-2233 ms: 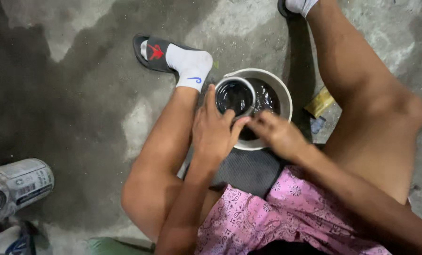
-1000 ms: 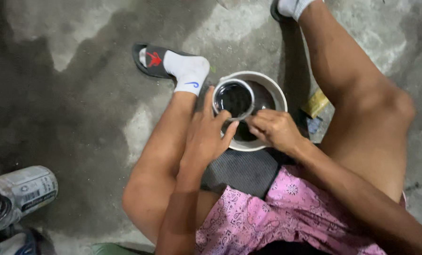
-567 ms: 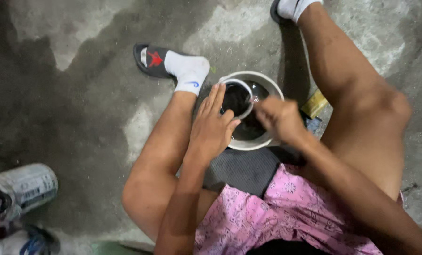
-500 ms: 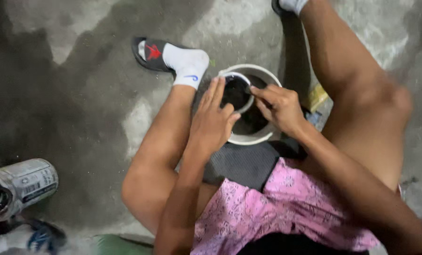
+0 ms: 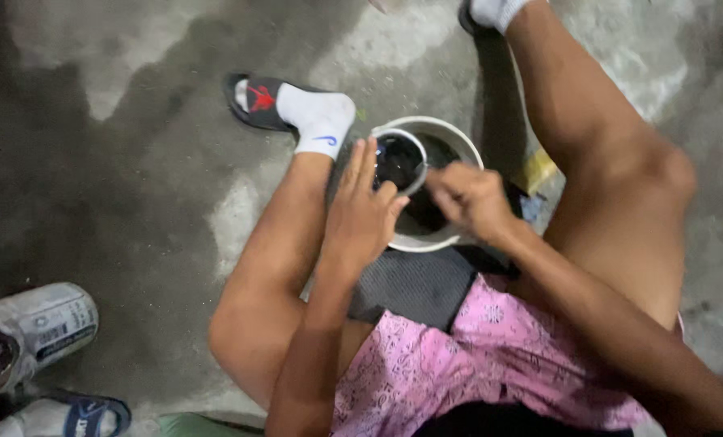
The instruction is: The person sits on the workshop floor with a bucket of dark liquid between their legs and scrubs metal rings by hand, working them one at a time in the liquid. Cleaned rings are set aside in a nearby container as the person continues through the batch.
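A single head-worn camera looks steeply down from close above a seated person's lap, facing the concrete floor (image 5: 118, 202) ahead; knees frame a white bucket (image 5: 450, 136) near the picture's top centre, with no second view to share

place: rough work yard or workshop floor | evidence: stained, patchy concrete floor (image 5: 135, 162); paint-smeared can (image 5: 29, 336) lying on it; person squatting over a white bucket (image 5: 458, 142)

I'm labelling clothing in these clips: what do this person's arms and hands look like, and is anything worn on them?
Both arms are bare to the frame edge, with no sleeves in view. The left hand and right hand show no gloves, rings, watch or bands. Fingers are uncovered.
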The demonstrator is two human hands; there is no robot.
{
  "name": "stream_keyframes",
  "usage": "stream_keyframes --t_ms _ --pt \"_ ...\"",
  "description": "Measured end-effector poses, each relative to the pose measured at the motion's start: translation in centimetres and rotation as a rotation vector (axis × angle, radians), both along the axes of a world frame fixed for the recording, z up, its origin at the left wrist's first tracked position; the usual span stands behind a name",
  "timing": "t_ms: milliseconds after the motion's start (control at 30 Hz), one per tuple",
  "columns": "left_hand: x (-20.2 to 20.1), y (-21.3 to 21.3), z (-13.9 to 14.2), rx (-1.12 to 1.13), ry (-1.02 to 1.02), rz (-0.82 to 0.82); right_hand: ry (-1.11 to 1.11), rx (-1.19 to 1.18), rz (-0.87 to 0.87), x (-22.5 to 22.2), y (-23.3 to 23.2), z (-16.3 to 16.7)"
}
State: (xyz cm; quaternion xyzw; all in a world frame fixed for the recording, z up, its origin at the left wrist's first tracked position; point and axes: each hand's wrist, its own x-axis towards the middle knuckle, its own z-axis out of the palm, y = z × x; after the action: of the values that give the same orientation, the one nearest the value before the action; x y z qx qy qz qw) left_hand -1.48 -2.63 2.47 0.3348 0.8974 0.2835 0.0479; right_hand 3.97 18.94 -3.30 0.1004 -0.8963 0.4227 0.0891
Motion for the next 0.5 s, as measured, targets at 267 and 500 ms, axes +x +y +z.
stream_keyframes --t_ms 267,500 --pt "0.0 -0.3 0.2 0.000 0.004 0.024 -0.024 -0.047 0.130 0.6 -1.0 0.1" --pt "-0.3 -0.7 -0.2 0.067 -0.031 -0.008 -0.057 -0.175 -0.083 -0.6 1.4 1.6"
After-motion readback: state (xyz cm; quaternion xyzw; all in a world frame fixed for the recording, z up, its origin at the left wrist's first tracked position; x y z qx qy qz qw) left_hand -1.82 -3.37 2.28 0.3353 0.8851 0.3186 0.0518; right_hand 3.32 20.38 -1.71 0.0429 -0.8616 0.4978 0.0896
